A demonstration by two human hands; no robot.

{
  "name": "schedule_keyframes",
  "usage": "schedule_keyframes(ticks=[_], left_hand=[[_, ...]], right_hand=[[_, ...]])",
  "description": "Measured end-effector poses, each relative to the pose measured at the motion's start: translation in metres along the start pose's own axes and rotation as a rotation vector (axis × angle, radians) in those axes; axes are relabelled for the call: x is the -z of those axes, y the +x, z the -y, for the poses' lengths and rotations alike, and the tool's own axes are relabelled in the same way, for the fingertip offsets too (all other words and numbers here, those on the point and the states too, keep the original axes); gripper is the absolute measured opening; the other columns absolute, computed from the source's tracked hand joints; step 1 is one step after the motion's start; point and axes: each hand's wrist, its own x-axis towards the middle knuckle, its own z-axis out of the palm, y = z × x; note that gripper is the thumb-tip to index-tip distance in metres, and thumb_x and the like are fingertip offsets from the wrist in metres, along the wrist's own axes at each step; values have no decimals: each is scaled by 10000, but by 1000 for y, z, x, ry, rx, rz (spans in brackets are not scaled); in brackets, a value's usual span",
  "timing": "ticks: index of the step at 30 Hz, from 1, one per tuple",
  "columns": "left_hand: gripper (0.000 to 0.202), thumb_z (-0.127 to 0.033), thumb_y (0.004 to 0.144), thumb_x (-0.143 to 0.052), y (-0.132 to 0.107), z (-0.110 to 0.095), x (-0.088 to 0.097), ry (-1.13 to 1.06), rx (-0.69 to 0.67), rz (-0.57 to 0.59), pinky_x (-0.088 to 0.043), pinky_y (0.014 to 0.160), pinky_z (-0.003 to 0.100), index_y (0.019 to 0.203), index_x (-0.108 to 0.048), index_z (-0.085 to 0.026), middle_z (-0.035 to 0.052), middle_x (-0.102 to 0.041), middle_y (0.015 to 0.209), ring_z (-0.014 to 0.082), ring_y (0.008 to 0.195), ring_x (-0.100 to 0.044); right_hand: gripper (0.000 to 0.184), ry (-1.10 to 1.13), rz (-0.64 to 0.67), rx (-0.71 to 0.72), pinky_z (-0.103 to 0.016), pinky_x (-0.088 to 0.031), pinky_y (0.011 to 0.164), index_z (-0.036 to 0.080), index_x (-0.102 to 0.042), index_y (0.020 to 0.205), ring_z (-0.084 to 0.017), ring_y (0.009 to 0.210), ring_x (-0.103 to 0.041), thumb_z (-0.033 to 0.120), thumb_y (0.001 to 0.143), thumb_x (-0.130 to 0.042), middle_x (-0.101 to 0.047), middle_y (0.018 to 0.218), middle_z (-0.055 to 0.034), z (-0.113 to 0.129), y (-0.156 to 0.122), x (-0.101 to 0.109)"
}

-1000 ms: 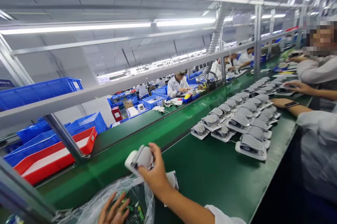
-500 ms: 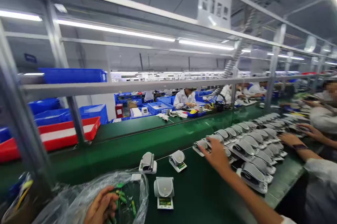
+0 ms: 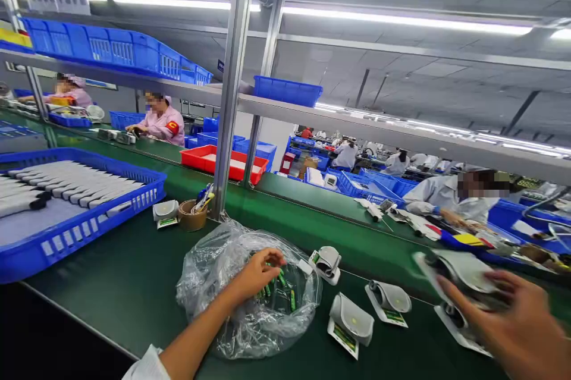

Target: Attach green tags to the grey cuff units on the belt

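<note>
a lit workroom with people [image 3: 163,123] lies behind the green desk [image 3: 111,294] in the head view, a blue tray [image 3: 89,230] of white pieces [image 3: 84,182] at its left end. the left grip [image 3: 260,270] has its fingers curled over a clear bag [image 3: 250,341] of green batteries [image 3: 292,300], and i cannot tell if it pinches one. the right grip [image 3: 513,314], blurred, clasps a grey cuff [image 3: 466,270] at the far right; a second cuff [image 3: 459,327] shows just below it, and three more cuffs [image 3: 353,319] lie near the bag.
</note>
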Motion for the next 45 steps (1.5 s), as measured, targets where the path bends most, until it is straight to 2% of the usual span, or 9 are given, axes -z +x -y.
schedule_keyframes(ticks=[4,8,14,17,20,23,27,31,45], left_hand=[[816,-325,773,-809,-12,-19,0,-430,126,315,-542,1035,482,1497,-434,-363,111,-268,1712,328,1328,-612],[828,-55,613,-822,-14,-22,5,-712,190,8,-598,856,367,1366,-540,-254,130,-618,1404,286,1110,-708],[632,-158,769,-742,1,-10,14,-739,154,-252,-623,845,428,1370,-557,-225,122,-709,1191,312,1133,-704],[626,-119,782,-720,4,-3,10,-753,197,-284,-628,799,407,1381,-551,-183,125,-739,1049,294,998,-737],[648,-63,771,-710,6,2,5,-763,215,-299,-628,815,398,1377,-510,-177,124,-742,1082,284,977,-743],[637,-47,746,-689,9,3,2,-772,210,-292,-624,852,408,1332,-479,-183,111,-733,1108,271,980,-737],[604,-79,711,-677,9,-1,0,-770,204,-246,-615,868,414,1264,-466,-198,103,-719,1142,251,986,-721],[651,-79,697,-684,6,-4,-1,-750,216,-184,-569,1005,496,1287,-453,-224,99,-696,1243,270,1092,-705],[725,-58,671,-714,-3,-4,-3,-719,264,-219,-595,930,421,1330,-478,-242,69,-711,1173,253,1054,-711]], right_hand=[[720,481,246,23,-415,-548,650,232,-536,1024,-268,725,-642,778,612,-761,-649,927,-100,149,-81,-62],[356,764,698,297,-342,-547,693,234,-607,1019,-232,812,-678,582,949,-574,-691,973,-74,207,-150,-136],[268,574,616,422,-414,-558,672,235,-642,870,-297,774,-713,419,969,-473,-705,847,-96,178,-176,-198],[185,503,711,471,-441,-562,677,224,-626,796,-321,778,-712,298,874,-475,-711,822,-110,162,-182,-206],[302,523,751,409,-452,-586,758,187,-682,1071,-300,843,-715,319,927,-452,-733,925,-121,161,-184,-200],[422,704,731,201,-469,-607,880,173,-639,1274,-287,963,-728,450,994,-487,-731,1116,-156,174,-183,-185],[547,1019,647,-241,-473,-631,928,169,-662,1146,-290,974,-746,647,880,-669,-736,1116,-163,194,-182,-167],[571,1085,597,-357,-479,-643,867,169,-703,1082,-289,874,-751,659,795,-759,-758,1009,-138,197,-180,-168],[314,885,664,255,-366,-521,805,198,-706,897,-231,886,-617,449,1016,-558,-624,958,-93,196,-180,-161]])
